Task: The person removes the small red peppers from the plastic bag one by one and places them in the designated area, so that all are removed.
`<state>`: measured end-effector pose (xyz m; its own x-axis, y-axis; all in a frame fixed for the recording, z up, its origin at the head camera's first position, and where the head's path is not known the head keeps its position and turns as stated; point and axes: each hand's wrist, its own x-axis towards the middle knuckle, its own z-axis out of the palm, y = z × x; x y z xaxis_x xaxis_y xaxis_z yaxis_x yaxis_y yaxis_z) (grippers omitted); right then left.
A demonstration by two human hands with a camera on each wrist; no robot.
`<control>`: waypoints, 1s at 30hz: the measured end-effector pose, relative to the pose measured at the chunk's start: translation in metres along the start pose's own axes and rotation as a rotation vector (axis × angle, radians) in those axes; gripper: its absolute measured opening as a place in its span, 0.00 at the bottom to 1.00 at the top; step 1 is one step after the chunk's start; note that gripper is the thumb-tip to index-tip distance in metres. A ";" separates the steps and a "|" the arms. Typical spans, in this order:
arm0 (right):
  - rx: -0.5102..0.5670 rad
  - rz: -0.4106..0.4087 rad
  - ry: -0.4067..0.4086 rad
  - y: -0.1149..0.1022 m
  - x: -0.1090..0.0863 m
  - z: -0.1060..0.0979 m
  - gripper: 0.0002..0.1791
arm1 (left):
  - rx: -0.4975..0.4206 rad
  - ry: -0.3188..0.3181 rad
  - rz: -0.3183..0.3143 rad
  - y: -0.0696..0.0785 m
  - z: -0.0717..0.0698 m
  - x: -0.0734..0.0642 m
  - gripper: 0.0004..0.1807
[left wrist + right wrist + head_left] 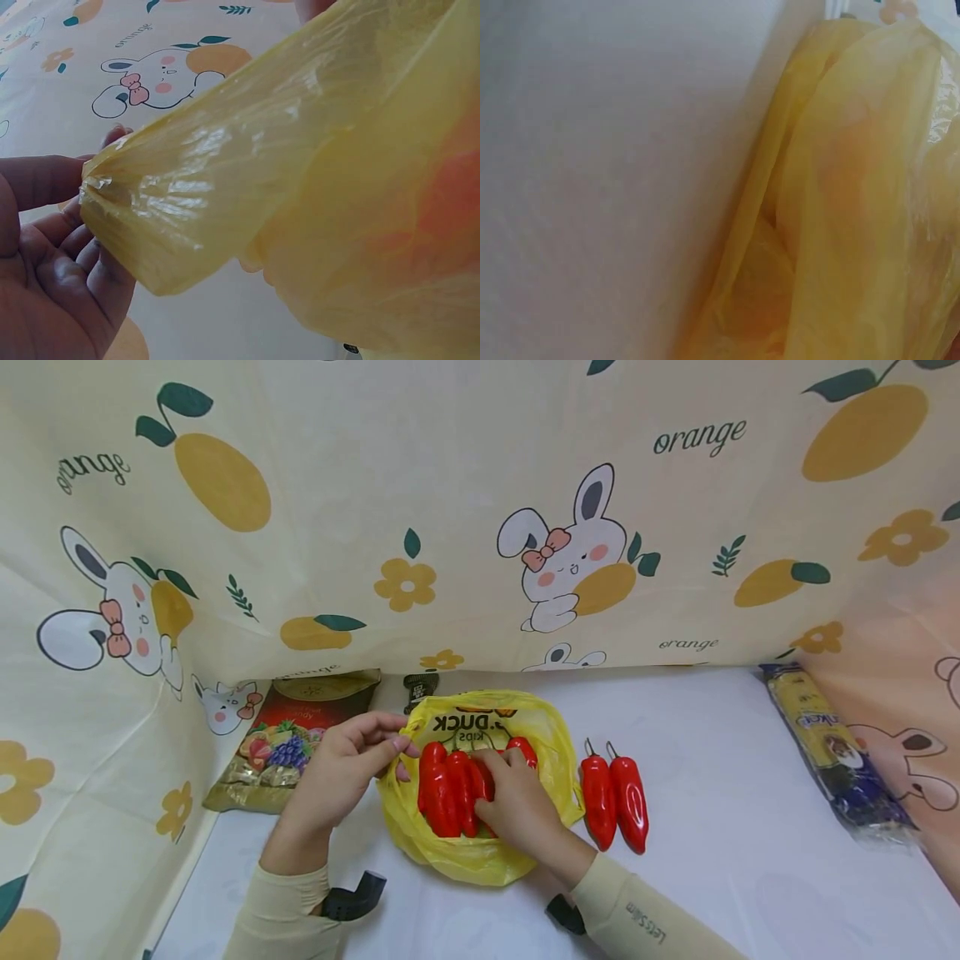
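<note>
A yellow plastic bag (480, 868) lies open on the white table, with several glossy red chili peppers (442, 793) inside it. My left hand (348, 760) pinches the bag's left edge; in the left wrist view the film is gathered between thumb and fingers. My right hand (521, 802) reaches into the bag's mouth, thumb and fingers curled about a red chili pepper there, its fingertips partly hidden. From the right wrist, the bag's yellow side (847, 225) covers the hand. Just right of the bag, two more red chili peppers (615, 802) lie side by side, stems pointing away.
A red and gold packet with fruit pictures (296, 735) lies at the back left. Behind the bag is a small black item (420, 687). A long yellow and blue packet (836, 752) lies at the far right. Printed cloth (450, 485) walls the back and sides.
</note>
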<state>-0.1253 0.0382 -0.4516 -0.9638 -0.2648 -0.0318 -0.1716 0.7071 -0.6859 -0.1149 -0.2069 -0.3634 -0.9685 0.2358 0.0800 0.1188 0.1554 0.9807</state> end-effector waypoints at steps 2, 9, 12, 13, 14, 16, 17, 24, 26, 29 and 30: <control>-0.015 -0.005 0.007 -0.001 0.000 0.000 0.38 | 0.002 0.000 -0.001 0.000 0.000 0.000 0.12; -0.091 -0.011 -0.010 -0.004 0.000 0.001 0.35 | 0.001 -0.004 -0.006 0.000 0.000 0.000 0.13; -0.158 -0.022 -0.030 -0.006 0.000 0.004 0.34 | 0.003 -0.001 -0.002 -0.001 0.000 0.000 0.13; -0.181 -0.025 -0.036 -0.007 0.000 0.005 0.34 | 0.004 -0.001 0.001 -0.001 0.000 0.000 0.13; -0.205 -0.027 -0.041 -0.008 0.000 0.006 0.35 | 0.003 -0.002 0.004 -0.001 0.000 0.000 0.13; -0.244 -0.028 -0.046 -0.009 0.000 0.009 0.36 | 0.002 -0.003 0.006 -0.001 0.000 0.000 0.12; -0.263 -0.026 -0.046 -0.010 0.001 0.010 0.36 | 0.001 -0.003 0.008 -0.001 0.000 0.000 0.12; -0.260 -0.022 -0.048 -0.013 0.000 0.015 0.35 | 0.002 0.002 0.005 -0.001 0.000 0.000 0.13; -0.236 -0.023 -0.053 -0.012 -0.001 0.014 0.34 | 0.003 0.004 0.001 -0.001 0.000 0.000 0.13; -0.169 -0.035 -0.052 -0.011 -0.002 0.010 0.34 | 0.000 0.003 0.000 -0.001 0.000 0.000 0.13; -0.142 -0.041 -0.051 -0.010 -0.001 0.008 0.34 | 0.000 0.003 0.000 -0.001 0.000 0.000 0.13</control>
<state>-0.1207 0.0262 -0.4503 -0.9443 -0.3260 -0.0452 -0.2416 0.7798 -0.5775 -0.1146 -0.2072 -0.3640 -0.9692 0.2327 0.0809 0.1191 0.1551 0.9807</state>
